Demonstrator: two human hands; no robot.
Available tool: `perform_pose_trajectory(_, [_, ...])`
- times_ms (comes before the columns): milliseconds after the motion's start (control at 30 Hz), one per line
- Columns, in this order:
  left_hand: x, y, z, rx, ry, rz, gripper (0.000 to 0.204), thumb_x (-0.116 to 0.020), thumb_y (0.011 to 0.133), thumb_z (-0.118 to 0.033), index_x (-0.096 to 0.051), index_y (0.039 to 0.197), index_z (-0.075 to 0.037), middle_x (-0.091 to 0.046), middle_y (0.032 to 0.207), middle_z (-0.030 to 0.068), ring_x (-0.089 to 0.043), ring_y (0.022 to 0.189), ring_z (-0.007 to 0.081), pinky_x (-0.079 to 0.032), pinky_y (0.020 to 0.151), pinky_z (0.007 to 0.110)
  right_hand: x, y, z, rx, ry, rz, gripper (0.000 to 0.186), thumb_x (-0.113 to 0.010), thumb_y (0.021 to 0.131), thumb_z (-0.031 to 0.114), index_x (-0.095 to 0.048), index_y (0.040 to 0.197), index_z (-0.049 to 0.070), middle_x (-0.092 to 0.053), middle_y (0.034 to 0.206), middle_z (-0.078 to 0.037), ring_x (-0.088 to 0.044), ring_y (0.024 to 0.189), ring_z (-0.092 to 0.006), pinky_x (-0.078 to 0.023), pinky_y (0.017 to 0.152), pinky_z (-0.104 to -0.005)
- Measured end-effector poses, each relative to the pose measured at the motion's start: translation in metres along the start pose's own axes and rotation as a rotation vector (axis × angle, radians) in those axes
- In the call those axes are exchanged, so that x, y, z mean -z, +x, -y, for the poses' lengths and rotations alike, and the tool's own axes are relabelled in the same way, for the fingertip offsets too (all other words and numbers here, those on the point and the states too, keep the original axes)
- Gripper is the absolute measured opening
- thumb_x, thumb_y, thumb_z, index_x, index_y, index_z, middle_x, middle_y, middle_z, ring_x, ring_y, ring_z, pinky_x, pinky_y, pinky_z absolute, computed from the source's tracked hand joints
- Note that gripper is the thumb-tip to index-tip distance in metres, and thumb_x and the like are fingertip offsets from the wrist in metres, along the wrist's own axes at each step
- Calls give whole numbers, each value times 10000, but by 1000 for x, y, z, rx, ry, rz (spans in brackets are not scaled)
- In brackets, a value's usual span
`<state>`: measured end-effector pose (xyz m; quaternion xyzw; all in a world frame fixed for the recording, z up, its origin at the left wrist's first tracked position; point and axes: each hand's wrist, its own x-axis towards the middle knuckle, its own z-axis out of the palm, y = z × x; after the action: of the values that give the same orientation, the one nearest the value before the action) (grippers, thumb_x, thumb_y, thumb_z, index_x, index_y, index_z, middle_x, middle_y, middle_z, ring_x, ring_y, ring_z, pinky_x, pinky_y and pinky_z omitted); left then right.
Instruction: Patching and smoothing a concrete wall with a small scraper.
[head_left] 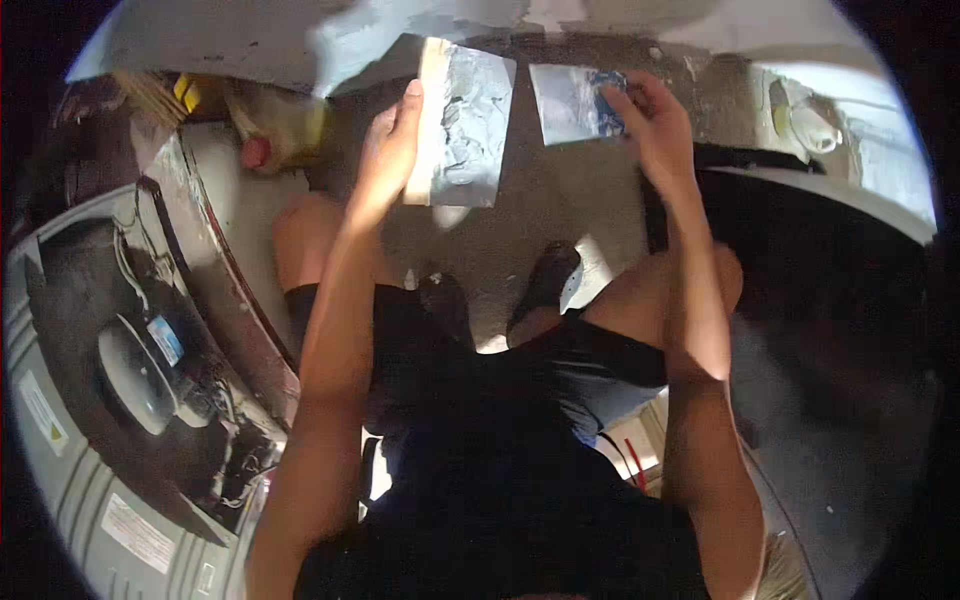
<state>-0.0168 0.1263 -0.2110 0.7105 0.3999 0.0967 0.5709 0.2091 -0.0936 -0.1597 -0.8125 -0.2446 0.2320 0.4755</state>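
Observation:
My left hand [388, 155] is closed on the near-left edge of a flat mixing board [490, 160], which has a pale wooden-looking strip along that side. Grey, putty-like paste [470, 115] is smeared in ridges across its face. A thin, wide putty spreader [560, 105] with a blue, paste-stained grip end is pinched in my right hand [657, 130]. The spreader's blade points left toward the board, with a small gap between them. Both are raised in front of a grey, patchy panel.
The curved grey panel [250, 45] runs across the far side. At the left stands an opened appliance-like casing [75, 490] with wires and a rounded motor-like part [135, 375]. A plastic bag with a red cap [256, 152] lies beyond it. A dark, curved-edged shape [800, 240] lies at right.

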Motion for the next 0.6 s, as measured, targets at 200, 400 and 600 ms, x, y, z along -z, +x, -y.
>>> perform_pose_trajectory(200, [-3,4,7,5,18,-60,700,-416,990,-625,-646,924,33,-625,746,81,-571,747,173,-474,734,369,-14,-20,46,817,-439,-1,196,-731,847,145,-729,1043,131,-675,828,-65,-647,722,-250,-519,641,-337])
perform_pose_trajectory(400, [-3,7,16,20,12,-30,720,-403,980,-645,-633,886,31,-622,721,121,-581,728,203,-476,735,385,-27,-24,49,1062,-596,-12,304,-756,751,171,-738,1052,210,-628,771,1,-627,707,-199,-486,613,-331])
perform_pose_trajectory(600, [-9,7,16,3,61,-45,736,-373,979,-659,-634,872,21,-604,687,132,-581,703,238,-471,724,403,-48,-28,41,1087,-763,83,342,-746,743,160,-726,1078,226,-641,824,31,-630,716,-158,-478,651,-309])
